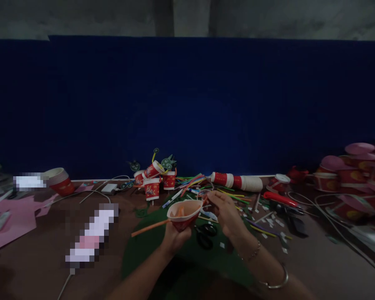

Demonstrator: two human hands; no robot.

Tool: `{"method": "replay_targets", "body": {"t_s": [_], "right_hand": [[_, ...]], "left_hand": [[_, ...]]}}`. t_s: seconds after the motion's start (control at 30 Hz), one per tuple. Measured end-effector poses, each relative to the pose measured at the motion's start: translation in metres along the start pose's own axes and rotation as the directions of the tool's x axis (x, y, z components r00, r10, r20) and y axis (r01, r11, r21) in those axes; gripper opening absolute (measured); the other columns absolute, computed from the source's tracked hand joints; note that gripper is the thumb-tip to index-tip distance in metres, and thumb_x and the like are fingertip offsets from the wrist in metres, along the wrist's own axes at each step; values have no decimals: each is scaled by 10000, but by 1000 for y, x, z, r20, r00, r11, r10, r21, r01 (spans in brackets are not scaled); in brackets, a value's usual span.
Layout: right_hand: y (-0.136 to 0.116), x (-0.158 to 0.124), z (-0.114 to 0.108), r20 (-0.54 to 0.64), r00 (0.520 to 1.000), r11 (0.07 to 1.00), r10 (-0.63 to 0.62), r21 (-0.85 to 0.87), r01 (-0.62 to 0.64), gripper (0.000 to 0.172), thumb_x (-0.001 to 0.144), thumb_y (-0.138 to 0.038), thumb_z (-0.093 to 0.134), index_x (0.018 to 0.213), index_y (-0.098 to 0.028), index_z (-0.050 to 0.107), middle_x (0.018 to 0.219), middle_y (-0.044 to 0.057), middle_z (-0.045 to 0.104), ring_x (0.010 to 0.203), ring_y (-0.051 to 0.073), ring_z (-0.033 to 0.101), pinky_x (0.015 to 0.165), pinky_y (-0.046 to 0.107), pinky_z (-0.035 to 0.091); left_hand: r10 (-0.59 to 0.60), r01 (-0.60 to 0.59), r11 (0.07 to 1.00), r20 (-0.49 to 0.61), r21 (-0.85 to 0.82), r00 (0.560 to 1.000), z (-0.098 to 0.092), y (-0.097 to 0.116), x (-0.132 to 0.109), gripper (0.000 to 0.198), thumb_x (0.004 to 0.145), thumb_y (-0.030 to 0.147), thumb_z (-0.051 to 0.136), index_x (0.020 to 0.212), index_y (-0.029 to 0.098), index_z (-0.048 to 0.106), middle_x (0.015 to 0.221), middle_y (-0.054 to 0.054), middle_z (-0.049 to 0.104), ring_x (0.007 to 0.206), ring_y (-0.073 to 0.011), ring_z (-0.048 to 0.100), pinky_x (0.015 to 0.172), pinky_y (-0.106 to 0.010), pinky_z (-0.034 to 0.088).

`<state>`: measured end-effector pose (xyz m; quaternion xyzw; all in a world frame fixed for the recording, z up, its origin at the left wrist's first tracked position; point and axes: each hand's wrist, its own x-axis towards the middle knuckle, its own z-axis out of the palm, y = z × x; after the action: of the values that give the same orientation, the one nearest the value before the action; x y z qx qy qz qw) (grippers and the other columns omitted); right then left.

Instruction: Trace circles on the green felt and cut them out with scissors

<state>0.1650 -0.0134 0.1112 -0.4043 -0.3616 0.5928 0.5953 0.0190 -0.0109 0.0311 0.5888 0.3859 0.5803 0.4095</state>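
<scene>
My left hand (177, 236) is wrapped round a red paper cup (183, 221), its pale mouth squeezed oval and facing up towards me. An orange straw-like strip (151, 228) juts out from the cup's left side; orange also shows inside the cup and at its right rim. There my right hand (221, 208) pinches the strip's right end between thumb and fingers. Black-handled scissors (204, 236) lie below the hands on a dark green sheet (143, 254). Behind the cup is a loose heap of coloured strips (190, 185).
Decorated red cups (152, 188) stand at the back, near a lying stack of paper cups (248, 183). On the right are a red stapler-like tool (281, 198), white scraps and piled cups with pink discs (334, 163). Pink paper (15, 221) and a pixelated oblong object (93, 233) lie left.
</scene>
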Motion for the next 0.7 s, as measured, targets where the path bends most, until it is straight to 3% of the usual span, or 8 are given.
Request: {"method": "replay_targets", "body": {"t_s": [0.13,0.3,0.4,0.57,0.7], "right_hand": [[-4,4,-5,-17,997,996,-72,-60,71,250,636,-400,696,649,-160,627,608,10,594,583,132,538,529,228,430],[2,8,-7,-88,969,970,-231,-97,222,238,700,-401,654,679,-167,616,600,3,606,554,125,538,513,224,414],[3,7,-6,-81,959,960,-272,-98,264,223,722,-391,641,715,-170,612,613,-1,614,536,119,535,523,233,423],[-2,6,-9,-178,915,931,-362,-116,345,234,776,-405,579,795,-172,599,673,15,624,580,131,557,513,234,421],[-10,6,-17,-83,887,858,-454,-307,411,277,829,-348,515,1050,-191,576,955,66,639,794,172,606,663,294,485]], "left_hand": [[-164,162,975,-2,-155,986,0,10,-2,409,561,185,717,962,131,657,969,-103,705,920,-278,640,854,-397,518],[-179,163,968,-67,-189,982,0,11,-1,419,509,156,729,919,162,643,875,-58,713,841,-240,654,788,-345,540],[-183,171,963,-40,-208,982,-2,9,-1,429,514,160,723,934,155,633,864,-65,711,833,-241,652,778,-348,539],[-171,177,966,50,-186,984,-5,10,-2,456,540,245,738,972,140,635,949,-99,695,987,-293,605,916,-431,464],[-153,161,973,61,-167,986,-7,4,-2,542,590,299,740,1087,150,585,1049,-107,662,1076,-288,560,965,-438,429]]}}
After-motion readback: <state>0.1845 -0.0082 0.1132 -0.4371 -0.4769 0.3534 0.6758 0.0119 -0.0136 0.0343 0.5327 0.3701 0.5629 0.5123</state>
